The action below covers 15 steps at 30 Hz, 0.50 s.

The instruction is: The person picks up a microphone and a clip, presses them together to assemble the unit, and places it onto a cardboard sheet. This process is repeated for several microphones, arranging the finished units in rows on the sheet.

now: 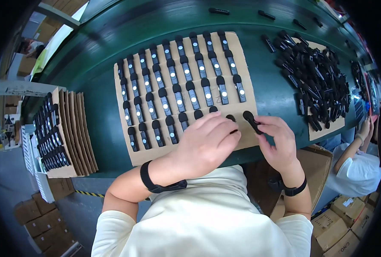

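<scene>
Rows of small black clip-on microphones with foam tops (pixel 191 92), each bearing a pale round spot, lie on a brown cardboard sheet (pixel 249 81). Over the sheet's front row, my left hand (pixel 207 143) is closed, fingers curled down around a microphone (pixel 230 117) whose foam top peeks out. The hand hides part of that row and whatever lies under the palm. Thumb and fingers of my right hand (pixel 278 139) pinch another microphone (pixel 250 119) by its lower end, at the sheet's right front corner, foam top pointing away from me.
Right of the sheet, a heap of loose microphones (pixel 314 79) lies on cardboard. A few stray ones (pixel 219 11) sit along the green table's (pixel 100 38) far side. At left stand stacked cardboard sheets (pixel 77 132) beside filled ones. Another person (pixel 355 169) works at far right; cartons (pixel 331 227) stand below.
</scene>
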{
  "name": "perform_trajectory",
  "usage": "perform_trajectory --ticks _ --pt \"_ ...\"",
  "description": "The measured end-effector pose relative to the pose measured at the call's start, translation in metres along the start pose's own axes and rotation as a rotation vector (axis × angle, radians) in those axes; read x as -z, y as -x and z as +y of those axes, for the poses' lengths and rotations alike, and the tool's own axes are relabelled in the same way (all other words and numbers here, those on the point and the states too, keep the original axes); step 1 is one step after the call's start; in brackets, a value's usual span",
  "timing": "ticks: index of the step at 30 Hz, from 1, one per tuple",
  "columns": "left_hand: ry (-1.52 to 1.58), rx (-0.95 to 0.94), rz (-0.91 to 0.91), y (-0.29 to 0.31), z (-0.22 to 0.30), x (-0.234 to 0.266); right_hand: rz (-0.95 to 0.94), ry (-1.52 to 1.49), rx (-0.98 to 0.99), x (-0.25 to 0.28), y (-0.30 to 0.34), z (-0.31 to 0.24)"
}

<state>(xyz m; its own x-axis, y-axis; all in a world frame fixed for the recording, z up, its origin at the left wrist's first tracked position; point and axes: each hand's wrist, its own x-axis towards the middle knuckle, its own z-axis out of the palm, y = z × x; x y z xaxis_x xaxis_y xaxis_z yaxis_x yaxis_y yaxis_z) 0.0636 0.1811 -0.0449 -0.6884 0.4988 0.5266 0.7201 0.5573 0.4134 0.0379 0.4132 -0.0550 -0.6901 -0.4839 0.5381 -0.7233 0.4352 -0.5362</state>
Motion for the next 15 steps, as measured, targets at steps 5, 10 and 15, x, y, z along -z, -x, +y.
perform_trajectory --ticks 5,10,15 --pt "-0.269 -0.117 -0.047 -0.002 0.007 -0.027 -0.13 0.131 0.1 0.002 0.016 0.009" --pt "-0.303 -0.099 -0.144 0.002 0.012 -0.032 -0.24 0.138 0.1 0.001 0.019 0.01" --pt "-0.324 -0.046 -0.178 0.001 0.01 -0.034 -0.239 0.157 0.075 -0.007 0.013 0.02"
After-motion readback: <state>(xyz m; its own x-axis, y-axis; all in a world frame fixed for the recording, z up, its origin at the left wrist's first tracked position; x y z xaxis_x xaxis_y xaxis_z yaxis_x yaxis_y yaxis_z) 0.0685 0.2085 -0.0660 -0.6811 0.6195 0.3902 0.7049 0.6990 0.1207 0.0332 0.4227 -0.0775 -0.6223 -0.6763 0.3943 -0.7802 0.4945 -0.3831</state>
